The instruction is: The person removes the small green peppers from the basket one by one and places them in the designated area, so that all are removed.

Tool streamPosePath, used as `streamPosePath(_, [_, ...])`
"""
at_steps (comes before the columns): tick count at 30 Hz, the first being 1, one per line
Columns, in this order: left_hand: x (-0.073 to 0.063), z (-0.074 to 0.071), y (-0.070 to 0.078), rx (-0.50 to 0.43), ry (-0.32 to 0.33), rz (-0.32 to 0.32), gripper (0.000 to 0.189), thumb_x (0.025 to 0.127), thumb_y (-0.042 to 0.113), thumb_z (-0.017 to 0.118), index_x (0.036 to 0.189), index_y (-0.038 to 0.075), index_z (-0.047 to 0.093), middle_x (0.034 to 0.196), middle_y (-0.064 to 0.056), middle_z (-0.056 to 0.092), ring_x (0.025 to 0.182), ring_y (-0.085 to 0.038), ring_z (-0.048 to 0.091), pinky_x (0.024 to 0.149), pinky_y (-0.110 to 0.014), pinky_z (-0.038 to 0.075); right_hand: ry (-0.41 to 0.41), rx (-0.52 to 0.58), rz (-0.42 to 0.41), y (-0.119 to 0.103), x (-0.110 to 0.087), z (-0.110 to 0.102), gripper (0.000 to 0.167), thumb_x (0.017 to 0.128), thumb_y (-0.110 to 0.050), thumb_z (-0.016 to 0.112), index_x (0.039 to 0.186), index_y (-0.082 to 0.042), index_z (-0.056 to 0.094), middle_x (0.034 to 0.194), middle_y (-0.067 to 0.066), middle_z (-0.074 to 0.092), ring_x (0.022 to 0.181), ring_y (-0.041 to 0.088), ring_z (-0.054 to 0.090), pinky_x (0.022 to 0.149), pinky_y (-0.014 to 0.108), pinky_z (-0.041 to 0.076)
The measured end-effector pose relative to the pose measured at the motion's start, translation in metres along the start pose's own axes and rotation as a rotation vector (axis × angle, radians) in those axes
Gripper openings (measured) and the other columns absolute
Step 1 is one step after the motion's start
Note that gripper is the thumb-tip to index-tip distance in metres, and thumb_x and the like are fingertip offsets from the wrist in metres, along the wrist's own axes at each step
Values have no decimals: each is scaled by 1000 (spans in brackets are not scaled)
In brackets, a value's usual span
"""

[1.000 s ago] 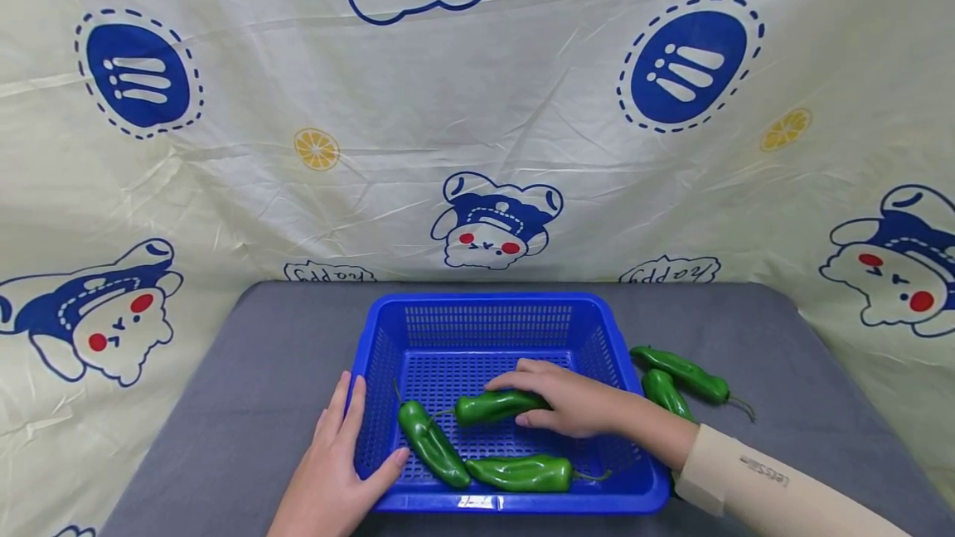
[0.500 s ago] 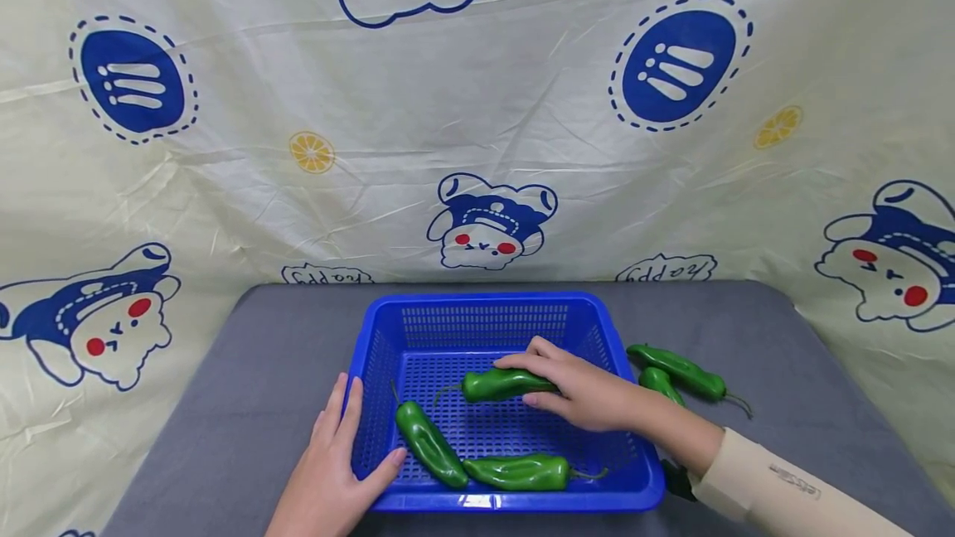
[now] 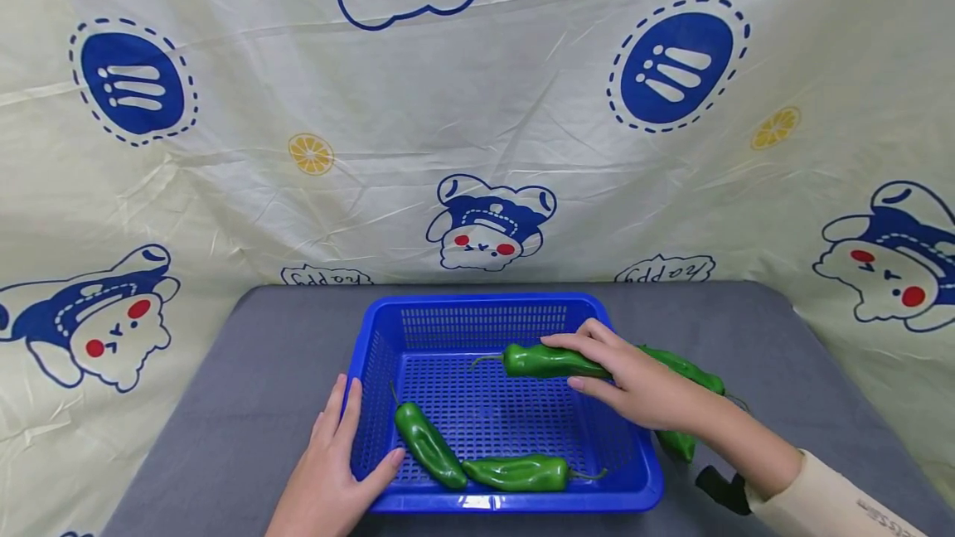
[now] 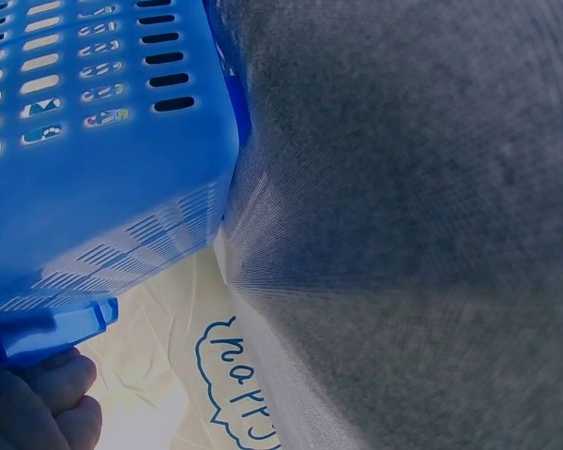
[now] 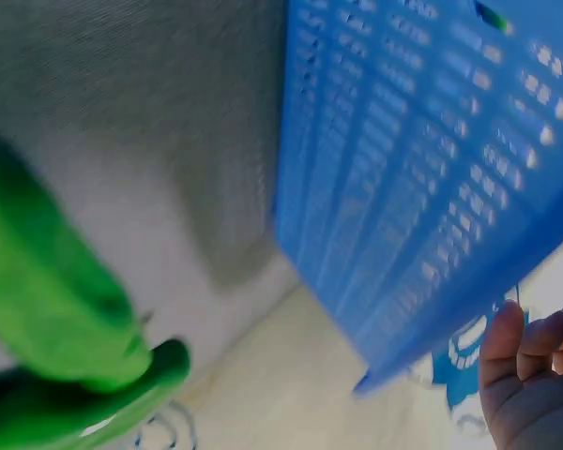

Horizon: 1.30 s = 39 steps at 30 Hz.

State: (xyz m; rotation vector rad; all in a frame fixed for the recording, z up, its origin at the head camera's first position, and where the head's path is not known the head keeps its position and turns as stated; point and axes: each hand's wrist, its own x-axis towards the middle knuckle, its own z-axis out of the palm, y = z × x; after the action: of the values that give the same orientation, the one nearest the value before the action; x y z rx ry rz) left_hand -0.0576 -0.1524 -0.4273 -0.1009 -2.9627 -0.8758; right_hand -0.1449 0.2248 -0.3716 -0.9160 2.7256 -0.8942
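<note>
My right hand (image 3: 627,375) grips a long green pepper (image 3: 548,361) by its rear half, fingers on top and thumb underneath. The pepper is held level above the right part of a blue plastic basket (image 3: 655,471), its stem pointing left. Two more green peppers lie inside near the front: one slanted pepper (image 3: 430,446) at the left and one sideways pepper (image 3: 518,472) beside it. At the basket's front left corner, my left hand (image 3: 328,471) rests on the rim, fingers extended and thumb spread inward. Its fingertips show past the rim in the left wrist view.
Right of the basket, more green peppers lie on the grey table (image 3: 791,404): a far pepper (image 3: 690,369) and a nearer pepper (image 3: 676,444), partly hidden by my right arm. A dark object (image 3: 722,489) shows under my right wrist. Behind the table hangs a printed cloth (image 3: 388,214).
My right hand has lifted the gripped pepper from the basket's middle and carried it up and right, toward the right rim. My left hand and the other two basket peppers stay where they were.
</note>
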Motion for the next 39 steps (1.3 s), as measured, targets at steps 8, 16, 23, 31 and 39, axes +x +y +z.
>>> streamPosePath(8, [0, 1, -2, -8, 11, 8, 96, 89, 60, 63, 159, 10, 20, 167, -13, 12, 143, -53, 30, 102, -71, 37, 52, 91, 35, 22, -41, -25, 46, 102, -22, 57, 146, -31, 47, 118, -3, 48, 98, 7, 51, 73, 23, 50])
streamPosePath(16, [0, 1, -3, -14, 0, 2, 97, 89, 61, 62, 160, 11, 18, 168, -13, 11, 143, -52, 29, 103, -71, 37, 102, 97, 69, 50, -83, -44, 49, 101, -12, 56, 148, -21, 45, 118, -8, 48, 98, 8, 51, 72, 22, 47])
streamPosePath(23, [0, 0, -2, -12, 1, 2, 97, 89, 62, 62, 159, 11, 20, 168, -11, 10, 144, -51, 29, 103, -70, 37, 104, 59, 177, 80, -111, -49, 51, 101, -14, 57, 149, -21, 43, 120, -11, 47, 97, 7, 51, 71, 21, 44])
streamPosePath(31, [1, 1, -2, -17, -4, 2, 97, 89, 62, 62, 159, 10, 22, 168, -10, 10, 146, -47, 27, 105, -69, 37, 13, 132, 360, 116, -137, -45, 52, 102, -24, 56, 151, -21, 39, 124, -20, 45, 98, 0, 50, 71, 20, 44])
streamPosePath(39, [2, 1, -2, -19, -23, -15, 98, 89, 63, 61, 160, 12, 18, 168, -10, 9, 147, -46, 26, 105, -70, 37, -124, 309, 454, 142, -155, -44, 53, 105, -22, 49, 155, -17, 32, 126, -35, 38, 102, -9, 46, 74, 19, 45])
